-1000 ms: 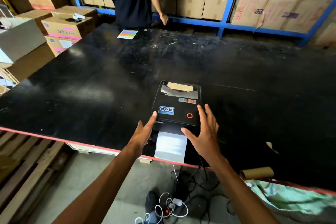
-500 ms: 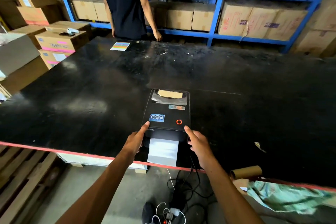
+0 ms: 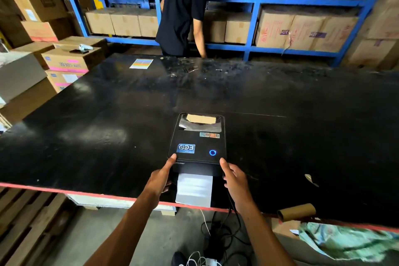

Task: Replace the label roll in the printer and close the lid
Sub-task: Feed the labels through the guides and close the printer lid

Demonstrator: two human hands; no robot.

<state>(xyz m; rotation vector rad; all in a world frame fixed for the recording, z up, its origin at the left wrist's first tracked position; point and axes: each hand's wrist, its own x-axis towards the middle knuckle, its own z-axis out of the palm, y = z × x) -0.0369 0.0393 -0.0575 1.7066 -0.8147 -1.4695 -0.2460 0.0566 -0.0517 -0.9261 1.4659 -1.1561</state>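
Note:
A black label printer (image 3: 197, 143) sits near the front edge of the black table (image 3: 108, 125), its lid down. A ring light (image 3: 212, 152) on the lid glows blue. Through the lid's window a brown roll core (image 3: 201, 119) shows. A strip of white labels (image 3: 194, 189) hangs out of the front slot. My left hand (image 3: 159, 179) grips the printer's front left corner, thumb on the lid. My right hand (image 3: 234, 180) holds the front right corner, thumb at the lid's edge.
An empty cardboard roll core (image 3: 296, 211) lies at the table's front right edge. A coloured sheet (image 3: 141, 63) lies far back. A person in black (image 3: 183, 11) stands at the blue shelves (image 3: 254, 0) beyond the table. Cardboard boxes (image 3: 64, 62) stand left; cables (image 3: 216, 235) trail below.
My hands dropped from hovering open over the lid to clasping the printer's front corners. The ring light turned from red to blue. The view tilted up.

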